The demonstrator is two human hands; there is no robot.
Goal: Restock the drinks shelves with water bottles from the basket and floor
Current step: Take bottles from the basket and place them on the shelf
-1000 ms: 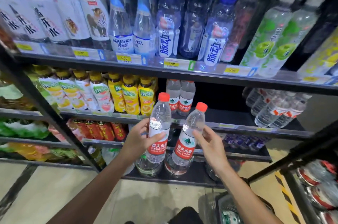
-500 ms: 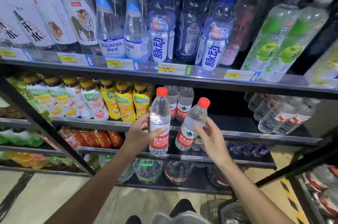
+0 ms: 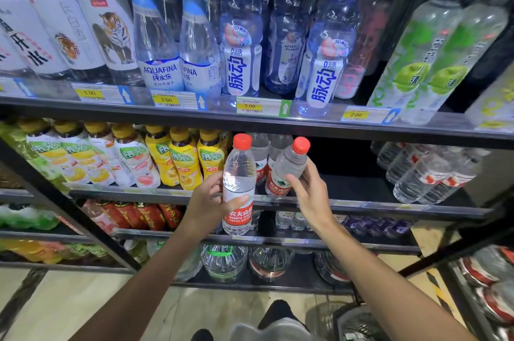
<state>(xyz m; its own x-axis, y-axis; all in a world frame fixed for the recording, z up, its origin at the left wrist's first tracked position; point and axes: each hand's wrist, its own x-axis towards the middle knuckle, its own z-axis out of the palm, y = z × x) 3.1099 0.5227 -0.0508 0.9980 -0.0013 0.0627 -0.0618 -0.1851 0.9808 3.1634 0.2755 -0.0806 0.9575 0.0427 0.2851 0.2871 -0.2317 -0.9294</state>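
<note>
Two clear plastic water bottles with red caps, before the second shelf (image 3: 361, 205): left bottle (image 3: 238, 184) upright, cap up, wrapped by left hand (image 3: 207, 208), thumb across label; right bottle (image 3: 286, 166) leaning, cap up-right, base toward shelf edge, gripped from the right by right hand (image 3: 310, 196). Just left, yellow-capped tea bottles (image 3: 180, 158).
</note>
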